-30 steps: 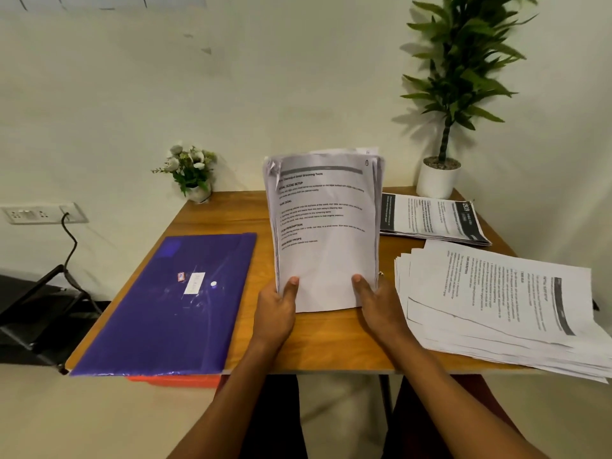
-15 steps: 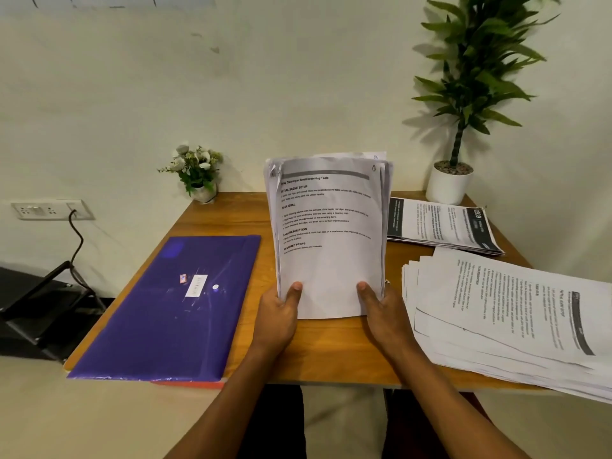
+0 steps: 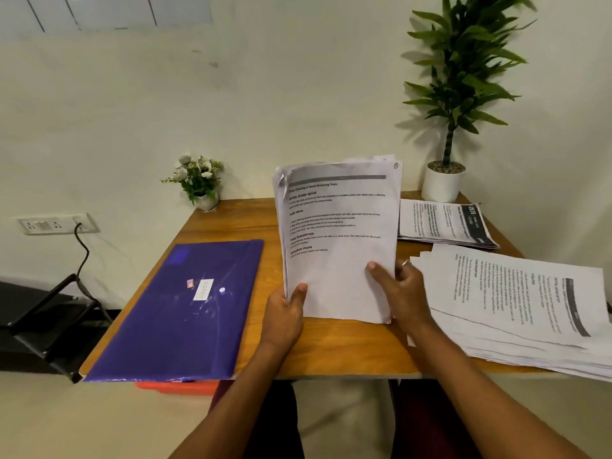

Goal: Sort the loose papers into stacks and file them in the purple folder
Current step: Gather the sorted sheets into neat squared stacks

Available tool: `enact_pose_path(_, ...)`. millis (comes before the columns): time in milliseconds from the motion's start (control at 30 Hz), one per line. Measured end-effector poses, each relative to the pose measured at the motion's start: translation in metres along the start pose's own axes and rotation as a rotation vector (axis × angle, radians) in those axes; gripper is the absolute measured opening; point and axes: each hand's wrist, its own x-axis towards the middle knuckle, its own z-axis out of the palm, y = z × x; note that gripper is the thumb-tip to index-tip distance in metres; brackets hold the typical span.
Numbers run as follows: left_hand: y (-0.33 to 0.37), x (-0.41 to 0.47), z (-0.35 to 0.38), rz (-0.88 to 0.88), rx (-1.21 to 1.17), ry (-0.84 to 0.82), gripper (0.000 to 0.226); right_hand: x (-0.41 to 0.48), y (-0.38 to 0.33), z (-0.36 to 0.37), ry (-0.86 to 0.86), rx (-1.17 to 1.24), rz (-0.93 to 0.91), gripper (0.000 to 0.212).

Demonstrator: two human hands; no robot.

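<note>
I held the sheaf [image 3: 337, 233] upright in both hands, printed side toward me, over the middle of the table [image 3: 331, 349]; its lower edge was down near the wood, though I could not tell whether it touched. My left hand [image 3: 284, 313] pinched the sheaf's lower left corner, thumb [image 3: 298, 291] pressed on the front sheet and the other fingers hidden behind the paper. My right hand [image 3: 402, 289] gripped the lower right edge, thumb [image 3: 377, 271] laid flat across the front and the fingers curled round the side, one of them with a ring. The top corners of the sheaf were ragged, and a few sheets stood out of line at the back. Left of the sheaf the purple folder [image 3: 185, 309] lay flat and closed, apart from the paper, with a white label on its cover and something orange [image 3: 178, 387] showing beneath its near edge. Right of the sheaf, just beside my right hand, a fanned pile [image 3: 516, 309] of loose sheets ran past the table's edge. Behind the sheaf to the right lay a smaller stack [image 3: 443, 223], and beyond that a plant [image 3: 443, 183] in a white pot. Behind the sheaf to the left stood a small pot of flowers [image 3: 198, 180].
</note>
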Motion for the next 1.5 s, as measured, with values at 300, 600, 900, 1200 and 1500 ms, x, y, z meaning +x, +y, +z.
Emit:
enact_pose_path(300,0.051,0.0,-0.011,0.068,-0.079,-0.096,0.022,0.046,-0.076,-0.011,-0.133,-0.029,-0.1,0.037)
enact_pose_path(600,0.118,0.032,-0.024,0.185,-0.114,-0.003,0.024,0.037,-0.087,-0.002,-0.108,-0.023,-0.159,0.038)
enact_pose_path(900,0.07,0.02,-0.015,0.143,-0.072,0.022,0.048,0.017,-0.047,0.006,-0.087,-0.086,-0.046,0.034)
enact_pose_path(1200,0.061,0.026,-0.011,-0.026,-0.493,0.197,0.019,0.017,-0.007,0.007,-0.019,0.143,0.146,0.06)
enact_pose_path(1500,0.05,0.023,-0.005,-0.15,-0.811,-0.044,0.054,0.025,-0.016,0.004,-0.1,0.527,0.195,0.057)
